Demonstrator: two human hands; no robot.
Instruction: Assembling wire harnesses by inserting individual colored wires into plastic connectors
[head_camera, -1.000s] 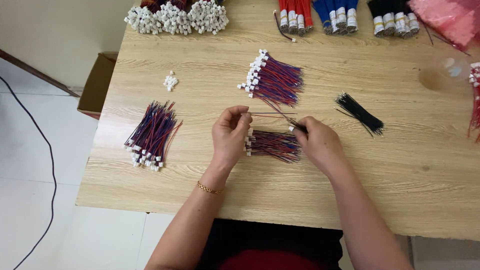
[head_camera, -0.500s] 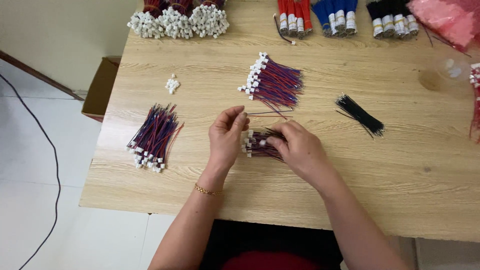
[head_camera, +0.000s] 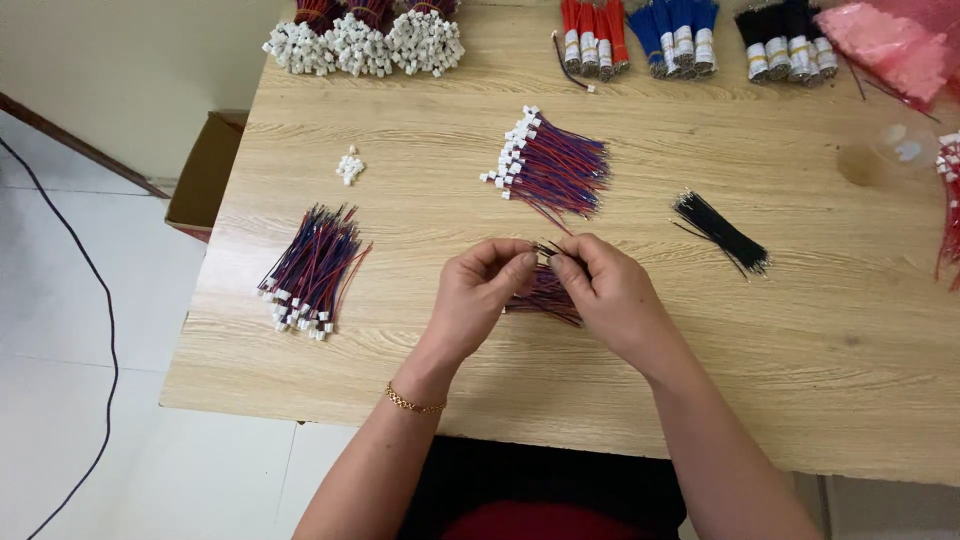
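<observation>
Wire bundle (head_camera: 546, 295) (red-blue) pinched between left hand (head_camera: 480, 300) and right hand (head_camera: 610, 295)

A small wire-assembly workbench: a wooden table (head_camera: 420, 200) bearing sorted bundles of connector wires (head_camera: 555, 165) and taped wire bunches (head_camera: 690, 35).

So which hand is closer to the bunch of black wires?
The right hand. The black wires lie just off to its right, while the left hand sits farther away, on its other side.
</observation>
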